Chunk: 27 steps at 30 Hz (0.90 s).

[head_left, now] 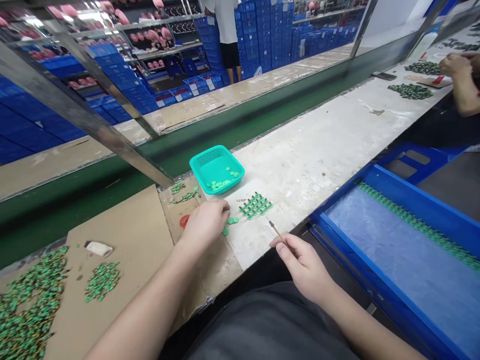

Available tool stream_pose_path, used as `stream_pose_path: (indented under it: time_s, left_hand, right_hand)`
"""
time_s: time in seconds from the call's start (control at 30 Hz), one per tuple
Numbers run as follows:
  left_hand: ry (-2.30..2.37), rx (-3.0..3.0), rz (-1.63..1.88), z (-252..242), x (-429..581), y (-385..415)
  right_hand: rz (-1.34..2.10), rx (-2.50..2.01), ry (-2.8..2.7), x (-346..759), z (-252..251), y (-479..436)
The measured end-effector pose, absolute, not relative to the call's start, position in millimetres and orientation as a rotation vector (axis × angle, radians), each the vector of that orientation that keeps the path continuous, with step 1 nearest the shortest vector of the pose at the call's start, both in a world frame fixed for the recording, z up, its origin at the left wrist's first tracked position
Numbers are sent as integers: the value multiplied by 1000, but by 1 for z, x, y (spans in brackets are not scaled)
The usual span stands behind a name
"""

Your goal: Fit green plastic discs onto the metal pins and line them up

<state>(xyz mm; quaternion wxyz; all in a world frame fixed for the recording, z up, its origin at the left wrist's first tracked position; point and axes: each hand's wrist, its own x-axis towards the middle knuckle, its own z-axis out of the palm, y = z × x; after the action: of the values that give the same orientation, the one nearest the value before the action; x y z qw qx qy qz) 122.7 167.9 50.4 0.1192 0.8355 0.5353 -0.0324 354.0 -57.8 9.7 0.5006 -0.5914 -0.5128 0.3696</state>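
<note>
My right hand [302,265] grips a thin brush [276,228], its dark tip pointing toward rows of small green pieces with brown tops [256,205] on the white table. Beside those rows, my left hand [208,218] reaches down to the surface with its fingers curled together. Loose flat green discs [233,220] lie by its fingertips; whatever it may be pinching is hidden. Just beyond the left hand stands a teal basket [198,172] with more green discs inside. A red round dish or lid [184,220] shows partly behind the left wrist.
Cardboard at left bears a large heap of green-and-brown pieces [33,295], a smaller heap [102,281] and a white bottle [99,248]. A blue crate [375,280] at right holds a row of green pieces. A co-worker's hands [455,65] are at far right. A metal post [127,155] slants at left.
</note>
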Motion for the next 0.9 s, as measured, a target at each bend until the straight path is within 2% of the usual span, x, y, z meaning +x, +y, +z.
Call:
stream_pose_path:
  time_s: [0.57, 0.73, 0.9]
  left_hand:
    - [1633, 2434, -274, 58, 108, 168]
    - [1605, 2495, -141, 59, 107, 160]
    - [1561, 2582, 144, 59, 61, 99]
  right_hand:
    - [907, -1437, -1219, 347, 14, -54]
    - [911, -1429, -1242, 347, 13, -58]
    - [1121, -1243, -1174, 353, 18, -69]
